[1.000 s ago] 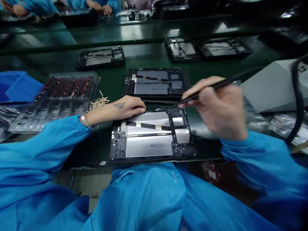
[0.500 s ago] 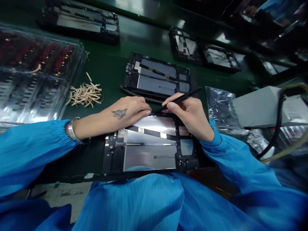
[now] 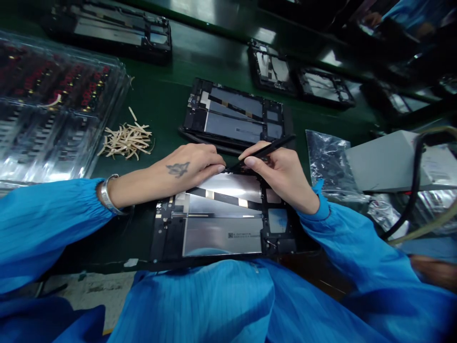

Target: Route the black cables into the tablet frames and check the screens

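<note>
In front of my body lies an opened tablet (image 3: 221, 233), its silver panels and black frame facing up. My left hand (image 3: 194, 164) lies over its far edge, thumb and fingers pressed together there; what they pinch, if anything, is hidden. Black tweezers (image 3: 267, 148) are held in my right hand (image 3: 282, 169), slanting down to the left. Their tip meets the tablet's far edge close beside my left thumb. Just beyond both hands a second opened tablet (image 3: 235, 112) rests on top of another dark piece.
Left are clear plastic trays (image 3: 67, 138) of small parts and a pile of pale strips (image 3: 126, 140). More opened tablets (image 3: 117, 31) stand farther back. At right are a clear bag (image 3: 328, 157), a white box (image 3: 385, 157) and a dark cable (image 3: 414, 176). Another person's hand (image 3: 433, 270) shows at lower right.
My right hand and the tweezers have shifted slightly left and down, the tip nearer my left thumb. My left hand stays put. Another person's hand has appeared at the lower right.
</note>
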`<move>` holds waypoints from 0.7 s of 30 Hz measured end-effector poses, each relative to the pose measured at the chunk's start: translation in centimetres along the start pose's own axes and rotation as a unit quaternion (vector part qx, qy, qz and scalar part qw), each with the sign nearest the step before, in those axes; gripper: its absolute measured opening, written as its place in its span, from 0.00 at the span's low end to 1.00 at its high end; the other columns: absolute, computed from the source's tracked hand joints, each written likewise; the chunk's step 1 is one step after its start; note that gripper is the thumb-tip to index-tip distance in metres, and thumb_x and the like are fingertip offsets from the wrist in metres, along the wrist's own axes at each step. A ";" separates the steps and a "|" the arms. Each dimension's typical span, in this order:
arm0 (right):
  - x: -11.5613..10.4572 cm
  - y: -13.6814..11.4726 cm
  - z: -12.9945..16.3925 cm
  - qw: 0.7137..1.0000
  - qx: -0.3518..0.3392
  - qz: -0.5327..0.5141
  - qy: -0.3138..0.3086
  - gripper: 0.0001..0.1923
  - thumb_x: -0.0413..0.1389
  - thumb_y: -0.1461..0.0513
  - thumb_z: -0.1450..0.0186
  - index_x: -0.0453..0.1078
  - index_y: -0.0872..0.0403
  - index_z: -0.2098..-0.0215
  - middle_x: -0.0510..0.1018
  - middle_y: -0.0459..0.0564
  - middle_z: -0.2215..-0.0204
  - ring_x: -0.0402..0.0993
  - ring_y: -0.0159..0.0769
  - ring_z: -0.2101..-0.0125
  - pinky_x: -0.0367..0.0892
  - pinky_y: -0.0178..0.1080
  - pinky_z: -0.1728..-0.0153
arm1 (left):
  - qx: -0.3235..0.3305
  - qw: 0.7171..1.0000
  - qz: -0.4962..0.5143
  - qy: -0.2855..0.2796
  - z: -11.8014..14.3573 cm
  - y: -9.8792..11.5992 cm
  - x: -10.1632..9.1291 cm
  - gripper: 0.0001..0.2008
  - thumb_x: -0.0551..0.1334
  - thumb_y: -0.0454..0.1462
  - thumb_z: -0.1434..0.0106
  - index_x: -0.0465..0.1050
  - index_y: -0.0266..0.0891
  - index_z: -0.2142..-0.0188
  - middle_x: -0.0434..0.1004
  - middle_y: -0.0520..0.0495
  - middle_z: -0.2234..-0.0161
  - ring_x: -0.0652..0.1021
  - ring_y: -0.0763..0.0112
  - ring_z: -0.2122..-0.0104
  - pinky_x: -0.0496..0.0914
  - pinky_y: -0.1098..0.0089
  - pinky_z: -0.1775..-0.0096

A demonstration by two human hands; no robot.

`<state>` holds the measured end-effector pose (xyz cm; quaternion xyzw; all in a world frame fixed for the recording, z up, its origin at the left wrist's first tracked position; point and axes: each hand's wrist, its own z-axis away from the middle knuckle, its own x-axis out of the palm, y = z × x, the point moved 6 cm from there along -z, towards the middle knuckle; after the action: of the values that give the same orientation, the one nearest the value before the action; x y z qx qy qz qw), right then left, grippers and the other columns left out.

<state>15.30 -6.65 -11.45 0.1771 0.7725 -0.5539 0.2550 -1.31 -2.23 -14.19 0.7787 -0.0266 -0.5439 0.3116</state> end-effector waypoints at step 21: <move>0.3 0.3 0.0 1.000 0.006 -0.025 -0.002 0.15 0.58 0.51 0.30 0.77 0.54 0.64 0.80 0.48 0.62 0.77 0.33 0.65 0.74 0.32 0.68 | 0.006 1.000 -0.006 0.004 0.0 -0.1 0.0 0.17 0.53 0.43 0.25 0.78 0.37 0.56 0.77 0.45 0.62 0.77 0.69 0.64 0.66 0.70 0.63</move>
<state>15.17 -6.55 -11.84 0.1584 0.7731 -0.5647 0.2416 -1.29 -2.14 -14.25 0.7831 -0.0239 -0.5420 0.3040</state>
